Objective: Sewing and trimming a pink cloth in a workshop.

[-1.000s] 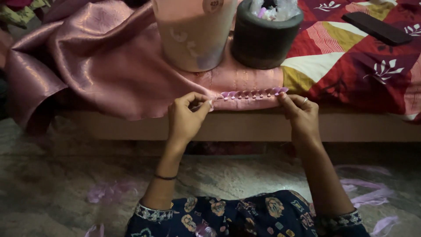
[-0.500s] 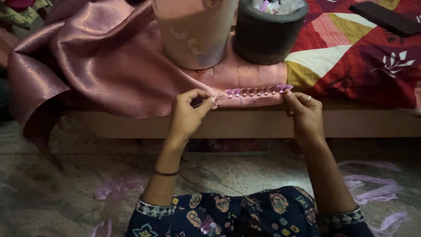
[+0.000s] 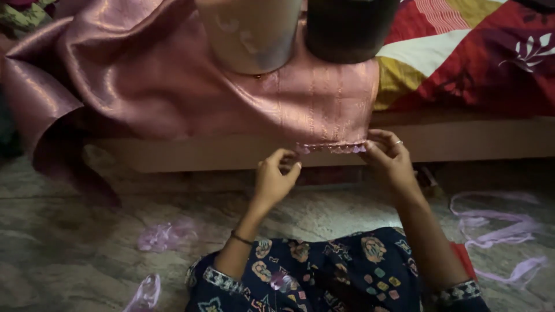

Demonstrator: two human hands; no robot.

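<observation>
A shiny pink cloth (image 3: 173, 86) lies over the bed's edge and hangs down its front. Along its lower hem runs a row of small lilac tassels (image 3: 332, 148). My right hand (image 3: 390, 159) pinches the hem at the right end of that row. My left hand (image 3: 276, 176) sits just left of the tassels with fingers curled, thumb and forefinger close together; whether it holds a thread or the hem I cannot tell. A dark bangle circles my left wrist.
A cream bucket (image 3: 251, 34) and a dark round container (image 3: 350, 29) stand on the cloth. A red patterned bedspread (image 3: 480, 63) covers the bed at right. Lilac scraps (image 3: 165, 236) and ribbon strips (image 3: 503, 231) litter the mottled floor. My dark floral lap (image 3: 341, 277) fills the bottom.
The hem with the tassels has come down from the bed's top edge to hang in front of the frame; both hands dropped with it. The view has tilted downward.
</observation>
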